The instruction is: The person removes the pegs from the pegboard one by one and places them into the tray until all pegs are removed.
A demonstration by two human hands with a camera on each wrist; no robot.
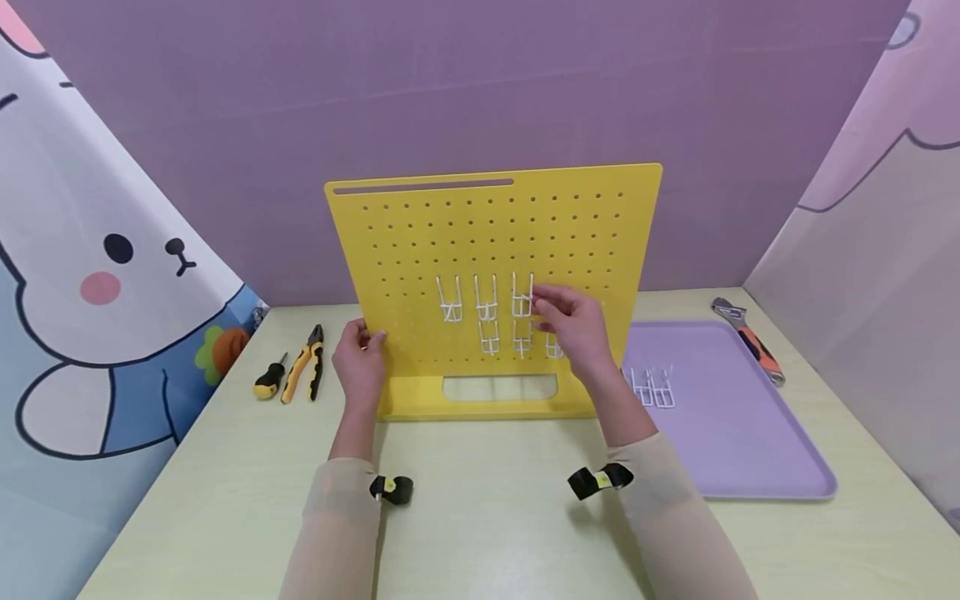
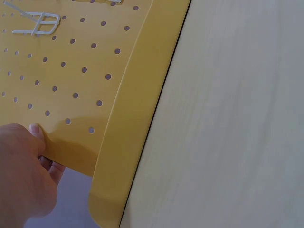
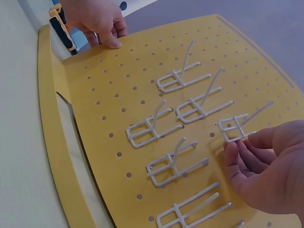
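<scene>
A yellow pegboard (image 1: 412,367) stands upright on the table, tilted back. My left hand (image 1: 360,367) grips its left edge, the thumb (image 2: 37,130) on the front face and fingers behind. With thumb and fingers, my right hand (image 1: 577,329) pinches a white wire hook (image 3: 232,128) against the board, at the right end of the upper row of hooks. Two other hooks, one of them this hook (image 1: 487,310), sit in that row. Below hangs a lower row, including a hook (image 1: 489,340); its rightmost hook (image 1: 553,348) is partly hidden by my right hand.
To the right lies a purple tray (image 1: 750,433) holding a few white hooks (image 1: 662,392), partly covered by my right forearm. An adjustable wrench (image 1: 750,337) rests by the tray's far right edge. Pliers (image 1: 300,367) and a short screwdriver (image 1: 268,381) lie at left.
</scene>
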